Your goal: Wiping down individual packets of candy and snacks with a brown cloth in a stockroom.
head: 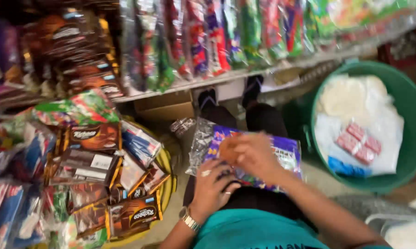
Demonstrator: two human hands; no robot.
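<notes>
Gripping purple snack bag (281, 154): both hands, left hand (212, 186), right hand (249, 154) closed; green tub (413, 115) right, brown packets (102, 161) left.

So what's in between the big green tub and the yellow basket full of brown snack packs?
In the head view, the person's lap: both hands, left hand and right hand, on a purple snack bag, between green tub and yellow basket.

A purple snack packet (281, 154), glossy and printed in bright colours, lay nearly flat across the seated person's lap, its long side running left to right. A clear plastic bag (199, 143) stuck out from beneath its left end. Both hands partly covered the purple packet's middle and lower left edge, so its print there was hidden and blurred.
</notes>
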